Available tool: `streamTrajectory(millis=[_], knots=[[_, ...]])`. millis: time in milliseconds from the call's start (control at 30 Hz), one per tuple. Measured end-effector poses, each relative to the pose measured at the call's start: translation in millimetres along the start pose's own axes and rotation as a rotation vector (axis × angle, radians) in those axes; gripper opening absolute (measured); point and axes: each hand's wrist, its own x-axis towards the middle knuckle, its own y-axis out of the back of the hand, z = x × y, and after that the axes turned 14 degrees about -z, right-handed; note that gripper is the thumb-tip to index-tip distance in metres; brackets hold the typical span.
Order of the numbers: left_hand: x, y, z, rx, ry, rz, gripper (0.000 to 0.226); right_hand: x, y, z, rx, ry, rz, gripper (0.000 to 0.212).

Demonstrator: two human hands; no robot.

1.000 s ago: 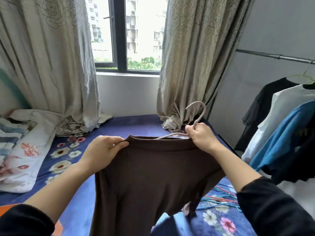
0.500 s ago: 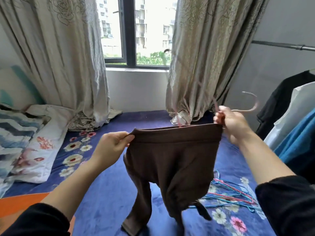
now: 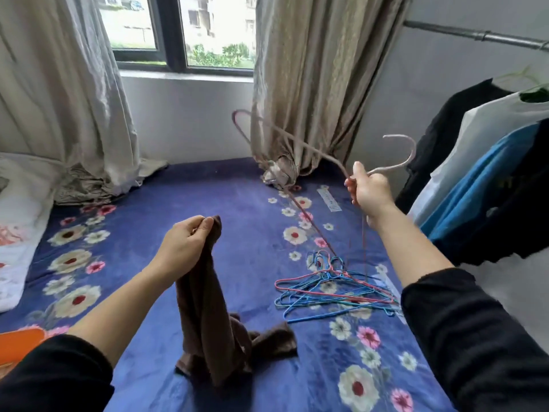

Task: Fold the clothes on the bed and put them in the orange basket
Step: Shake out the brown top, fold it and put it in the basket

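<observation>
- Orange basket [image 3: 20, 341]: only a corner shows, at the near left edge beside the left sleeve; contents not visible.
- Brown garment [image 3: 208, 322]: hangs bunched from the left hand, lower end crumpled on the bed [image 3: 243, 203] near centre; unfolded, off any hanger.
- Left hand [image 3: 184, 245]: fingers and thumb pinch the garment's top edge, raised above the bedcover.
- Hanger pile [image 3: 332, 289]: blue and pink wire hangers, tangled, on the bed right of the garment and apart from it.
- Right hand [image 3: 370, 191]: curled round the neck of a pale pink hanger [image 3: 387, 168], held up at mid right (blurred, so its tilt is uncertain).
- Step in hand, as judged: the hanger goes to the pile. It is best laid onto the heap rather than flung, hook kept off the cloth. Both hands can then spread the garment flat on the bare blue cover before folding.
- Far: hung shirts [image 3: 490, 173] on a rail [image 3: 475, 34] at right; curtains [image 3: 312, 84]; window [image 3: 214, 31].
</observation>
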Motion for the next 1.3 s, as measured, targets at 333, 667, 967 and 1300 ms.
streamTrajectory(millis=[333,667,967,1300], knots=[[12,3,26,-0.197,-0.007,-0.15,0.033,12,44,172,-0.658,-0.44,-0.229,0.054],[12,31,45,-0.356,0.075,-0.207,0.034,26,-75,113,-0.344,-0.236,-0.636,0.059],[6,76,71,-0.43,-0.049,-0.223,0.028,-20,-168,28,-0.263,0.11,-1.165,0.043],[-4,116,62,-0.103,0.37,-0.235,0.016,-25,-154,-11,-0.398,0.239,-0.771,0.021]])
